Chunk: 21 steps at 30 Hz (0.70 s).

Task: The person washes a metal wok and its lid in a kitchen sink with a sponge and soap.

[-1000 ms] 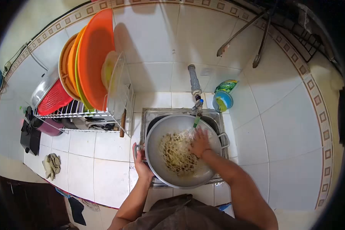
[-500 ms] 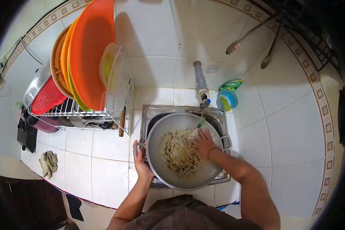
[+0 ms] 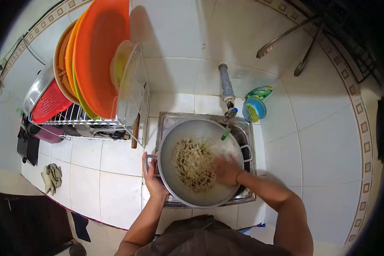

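Note:
A large round metal pot [image 3: 175,190] rests in the steel sink [image 3: 248,128], holding cloudy water with many small brown and pale bits [image 3: 193,164]. My left hand [image 3: 152,177] grips the pot's left handle [image 3: 148,164]. Inside the pot on the right, my right hand [image 3: 227,170] is in the water, its fingers smeared by motion. The tap [image 3: 230,112], with a green nozzle [image 3: 225,134], reaches over the pot's far rim.
On the left a white dish rack [image 3: 83,122] holds an orange basin [image 3: 99,59] and a red strainer [image 3: 51,102]. A blue cup [image 3: 257,106] stands right of the tap. A crumpled cloth [image 3: 52,178] lies at far left; tongs-like metal legs [image 3: 281,40] hang upper right.
The pot has shifted slightly left and up in the view, with my left hand on its handle. My right hand has moved a little down and its fingers are now blurred.

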Tool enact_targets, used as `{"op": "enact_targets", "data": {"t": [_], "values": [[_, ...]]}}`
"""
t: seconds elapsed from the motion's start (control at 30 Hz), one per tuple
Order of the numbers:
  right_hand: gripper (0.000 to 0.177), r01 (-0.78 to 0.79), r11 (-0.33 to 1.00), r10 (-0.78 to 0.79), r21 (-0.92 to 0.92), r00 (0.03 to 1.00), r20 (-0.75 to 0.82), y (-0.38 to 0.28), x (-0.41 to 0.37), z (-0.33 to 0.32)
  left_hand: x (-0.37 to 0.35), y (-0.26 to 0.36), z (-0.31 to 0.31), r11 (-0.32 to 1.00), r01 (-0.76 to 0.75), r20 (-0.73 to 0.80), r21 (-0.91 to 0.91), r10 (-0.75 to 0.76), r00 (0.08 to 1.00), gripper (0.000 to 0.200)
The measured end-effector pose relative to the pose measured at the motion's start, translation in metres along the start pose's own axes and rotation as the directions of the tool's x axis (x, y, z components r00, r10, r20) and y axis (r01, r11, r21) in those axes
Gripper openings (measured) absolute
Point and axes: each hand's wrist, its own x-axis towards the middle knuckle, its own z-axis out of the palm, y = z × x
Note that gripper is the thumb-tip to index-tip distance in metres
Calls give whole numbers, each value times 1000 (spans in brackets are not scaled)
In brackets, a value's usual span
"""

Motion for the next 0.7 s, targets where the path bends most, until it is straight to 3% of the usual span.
{"op": "enact_targets", "data": {"t": [0.07,0.13,0.2,0.27,0.33,0.4,0.47,0.57,0.6,0.63,0.7], "values": [[64,-277,961,265,3,916,-301,24,29,15,-2,-5,2,1000,29,21,-3,-29,999,57],[65,-211,945,322,249,724,-611,34,77,16,-2,-14,-1,999,45,37,-19,-45,998,57],[67,15,914,340,405,515,-787,12,126,15,-6,-14,13,998,46,55,-35,-44,998,55],[70,-137,863,468,487,580,-666,-44,129,-26,-9,-14,16,998,62,59,-19,-60,996,54],[69,255,707,493,659,489,-719,-90,150,-28,-12,-13,22,999,20,47,26,-21,999,51],[65,414,465,463,783,640,-613,-125,122,-40,-12,-15,23,999,-32,91,-11,33,995,50],[61,652,425,212,628,603,-769,-139,91,-14,-7,-13,16,990,-119,124,78,109,986,49],[59,519,617,-220,592,836,-503,-113,22,16,-6,-3,22,980,-192,126,43,185,975,52],[60,459,693,-239,556,874,-423,-88,18,39,-7,5,24,980,-194,138,52,186,973,53],[61,400,762,-248,509,907,-341,-62,20,60,-9,8,25,978,-197,152,61,186,971,53],[62,-56,966,85,251,990,-110,-18,20,63,-12,7,25,978,-193,165,79,178,970,54]]}}
